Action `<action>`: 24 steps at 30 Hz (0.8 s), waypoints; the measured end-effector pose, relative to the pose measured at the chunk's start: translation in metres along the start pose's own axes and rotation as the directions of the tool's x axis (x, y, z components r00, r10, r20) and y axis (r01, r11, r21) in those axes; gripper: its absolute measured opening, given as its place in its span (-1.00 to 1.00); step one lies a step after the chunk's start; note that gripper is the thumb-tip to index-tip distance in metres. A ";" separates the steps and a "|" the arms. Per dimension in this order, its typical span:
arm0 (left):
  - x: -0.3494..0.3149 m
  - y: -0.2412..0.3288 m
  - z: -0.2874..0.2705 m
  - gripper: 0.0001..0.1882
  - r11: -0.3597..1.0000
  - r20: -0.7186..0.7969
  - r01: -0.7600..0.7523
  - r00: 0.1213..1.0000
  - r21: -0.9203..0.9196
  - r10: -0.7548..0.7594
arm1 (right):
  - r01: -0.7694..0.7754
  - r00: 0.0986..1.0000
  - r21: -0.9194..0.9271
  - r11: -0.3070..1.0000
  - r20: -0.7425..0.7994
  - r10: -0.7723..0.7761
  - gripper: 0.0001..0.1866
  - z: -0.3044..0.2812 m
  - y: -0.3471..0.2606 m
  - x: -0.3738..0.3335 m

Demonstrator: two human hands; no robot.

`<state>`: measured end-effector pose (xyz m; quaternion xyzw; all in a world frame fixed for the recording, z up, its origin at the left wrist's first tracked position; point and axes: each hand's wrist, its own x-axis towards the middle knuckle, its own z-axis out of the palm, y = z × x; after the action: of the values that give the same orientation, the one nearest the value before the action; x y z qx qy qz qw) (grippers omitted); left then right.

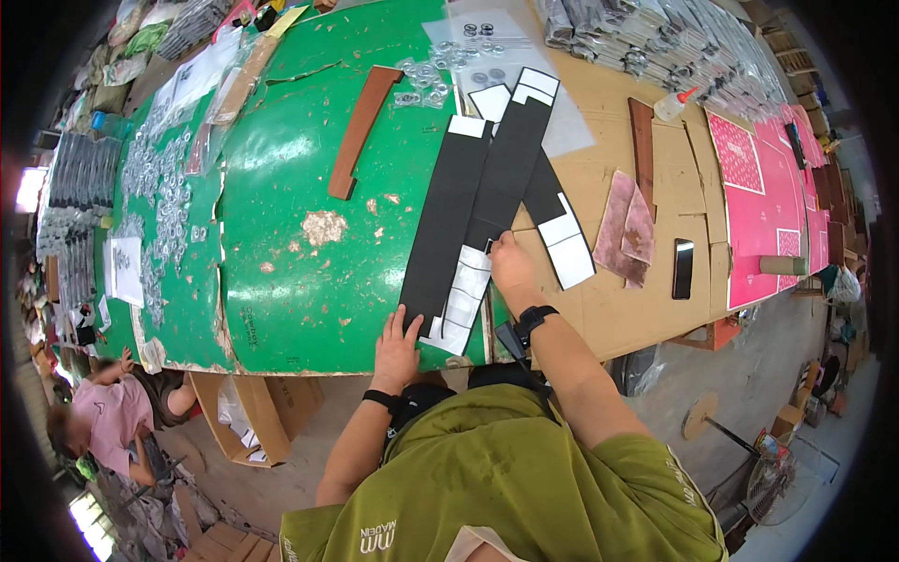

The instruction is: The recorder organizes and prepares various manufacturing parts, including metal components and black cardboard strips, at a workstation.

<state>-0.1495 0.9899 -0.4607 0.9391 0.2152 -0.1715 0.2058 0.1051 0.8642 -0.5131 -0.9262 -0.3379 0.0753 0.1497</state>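
Several long black strips [448, 211] with white patches at their ends lie crossed on one another. My left hand [395, 354] rests at the near left end of the closest strip, fingers apart and laid on its edge. By the upper edge of a shiny white patch [465, 292], my right hand [513, 270] has its fingers bunched together; what they pinch is too small to make out. Under the right side of the pile, another black strip [546, 207] slants toward a white end. A dark band is on each wrist.
A reddish-brown wooden piece [363, 133] lies on the green tabletop [281, 300]. Rightward on cardboard [688, 173] are a black phone [684, 269], pinkish sheets [625, 228] and a red-tipped bottle [674, 103]. Bagged small rings [169, 192] lie left. Another person [112, 421] is at lower left.
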 end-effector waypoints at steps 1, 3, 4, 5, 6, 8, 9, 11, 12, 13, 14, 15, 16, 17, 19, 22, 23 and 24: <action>-0.001 0.000 0.000 -0.24 1.000 0.002 -0.003 1.000 0.004 0.003 | 0.002 1.000 -0.024 1.000 -0.012 -0.002 -0.88 0.002 -0.001 -0.002; -0.002 0.000 -0.001 -0.24 1.000 -0.003 -0.013 1.000 0.011 0.013 | 0.001 0.999 -0.050 0.999 -0.033 -0.003 -0.87 0.001 0.000 -0.007; -0.002 -0.002 -0.001 -0.24 1.000 -0.003 -0.023 1.000 -0.011 0.023 | 0.034 0.999 -0.052 0.998 -0.005 -0.034 -0.87 -0.001 0.000 -0.009; -0.002 -0.003 -0.002 -0.23 0.999 -0.003 -0.035 0.999 -0.032 0.034 | 0.065 0.998 -0.054 0.996 0.021 -0.064 -0.86 -0.004 -0.001 -0.011; -0.003 -0.004 -0.002 -0.23 0.999 -0.011 -0.043 0.999 -0.027 0.042 | 0.063 0.998 -0.055 0.997 0.009 -0.062 -0.86 -0.006 -0.002 -0.013; -0.004 -0.005 -0.002 -0.24 0.996 -0.006 -0.069 0.998 -0.048 0.069 | -0.105 0.993 0.200 0.974 0.075 0.092 -0.85 -0.007 -0.002 -0.017; -0.003 -0.006 -0.002 -0.24 0.996 -0.013 -0.082 0.997 -0.041 0.081 | -0.108 0.993 0.200 0.974 0.061 0.098 -0.85 -0.009 0.001 -0.019; -0.002 -0.009 -0.001 -0.27 0.992 -0.021 -0.069 0.998 -0.110 0.067 | 0.030 0.998 0.320 0.947 -0.064 -0.010 -0.80 -0.028 -0.002 -0.023; -0.002 -0.010 -0.001 -0.27 0.991 -0.026 -0.078 0.997 -0.105 0.075 | 0.029 0.997 0.320 0.947 -0.075 -0.006 -0.80 -0.038 -0.001 -0.023; 0.000 -0.010 -0.003 -0.29 0.978 -0.068 -0.068 0.996 -0.198 0.056 | 0.039 0.992 0.288 0.957 -0.122 -0.003 -0.70 -0.047 0.005 -0.024; 0.002 -0.011 -0.004 -0.30 0.955 -0.107 -0.062 0.994 -0.291 0.032 | 0.046 0.986 0.256 0.966 -0.169 -0.002 -0.59 -0.054 0.011 -0.024; 0.004 -0.011 -0.005 -0.30 0.955 -0.111 -0.072 0.993 -0.287 0.041 | 0.044 0.984 0.255 0.966 -0.178 0.002 -0.59 -0.058 0.018 -0.025; 0.008 -0.010 -0.007 -0.31 0.925 -0.101 -0.019 0.995 -0.378 -0.021 | 0.004 0.960 0.144 0.990 -0.276 0.037 -0.50 -0.064 0.027 -0.027; 0.010 -0.009 -0.008 -0.31 0.884 -0.083 0.036 0.993 -0.466 -0.084 | -0.047 0.926 0.037 0.998 -0.373 0.058 -0.40 -0.067 0.037 -0.030; 0.019 -0.014 -0.005 -0.32 0.895 -0.118 0.030 0.989 -0.444 -0.091 | -0.144 0.927 0.021 0.989 -0.348 0.142 -0.31 -0.062 0.059 -0.033; 0.031 -0.016 -0.005 -0.31 0.909 -0.142 0.029 0.985 -0.415 -0.097 | -0.436 0.876 -0.010 0.900 -0.235 0.422 -0.17 -0.059 0.078 -0.041; 0.037 -0.012 -0.009 -0.31 0.903 -0.091 0.073 0.988 -0.424 -0.123 | -0.445 0.871 -0.011 0.895 -0.238 0.430 -0.17 -0.055 0.086 -0.044; 0.043 -0.006 -0.012 -0.31 0.895 -0.039 0.118 0.988 -0.429 -0.149 | -0.450 0.871 0.023 0.893 -0.211 0.445 -0.18 -0.051 0.093 -0.048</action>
<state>-0.1132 1.0151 -0.4700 0.8600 0.3185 -0.1007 0.3857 0.1374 0.7537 -0.4941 -0.9837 -0.0977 0.0051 0.1508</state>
